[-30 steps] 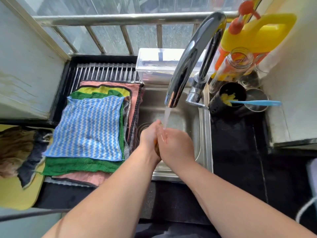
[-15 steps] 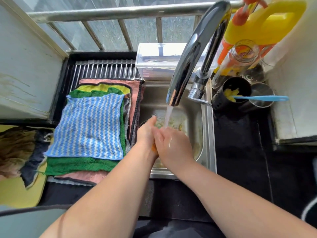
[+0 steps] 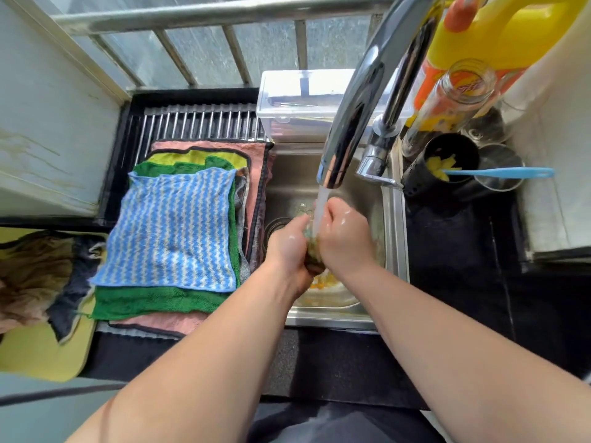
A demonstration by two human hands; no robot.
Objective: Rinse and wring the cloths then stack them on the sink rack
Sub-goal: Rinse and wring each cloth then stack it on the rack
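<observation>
Centre frame: left hand (image 3: 287, 247) and right hand (image 3: 343, 241) grip cloth (image 3: 312, 255), now bunched under stream (image 3: 321, 201) (barely seen before) — rinsing, wringing likely next.

One wide-angle view from the person's head, looking steeply down and forward at close range. The sink (image 3: 329, 321) fills the centre, the sink rack (image 3: 198, 123) lies centre left, a window railing (image 3: 204, 14) crosses the top edge, and both forearms (image 3: 208, 362) enter from below.

One left hand (image 3: 287, 247), one right hand (image 3: 346, 240), one held cloth (image 3: 312, 251), one tap (image 3: 351, 123), at least four stacked cloths (image 3: 172, 231).
</observation>
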